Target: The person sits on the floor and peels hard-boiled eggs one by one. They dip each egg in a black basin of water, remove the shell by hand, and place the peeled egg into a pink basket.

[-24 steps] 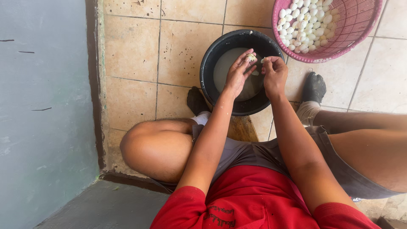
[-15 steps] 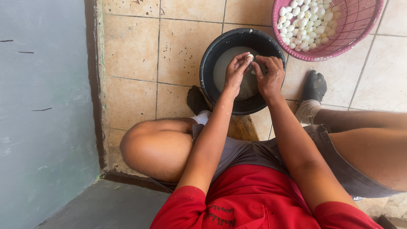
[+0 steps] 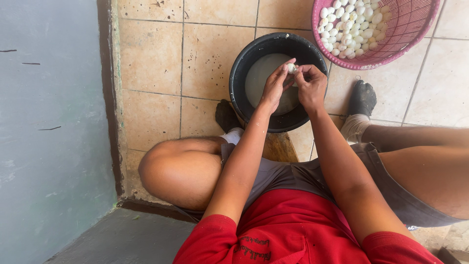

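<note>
- We are sitting over a tiled floor (image 3: 151,54) of worn beige squares, with a smooth grey wall (image 3: 49,122) running along our left.
- We are looking at a pink plastic mesh basket (image 3: 415,29) up on the right, well apart from our hands and heaped with small white eggs (image 3: 349,24).
- We are leaning over a round black basin (image 3: 244,68) holding cloudy water, set on the floor between our feet.
- We are curling our left hand (image 3: 274,88) and right hand (image 3: 310,85) together above the basin, fingertips meeting.
- We are pinching one small white egg (image 3: 291,68) between both hands' fingertips, just above the water near the far rim; both hands seem equally near, and we cannot tell its long axis.
</note>
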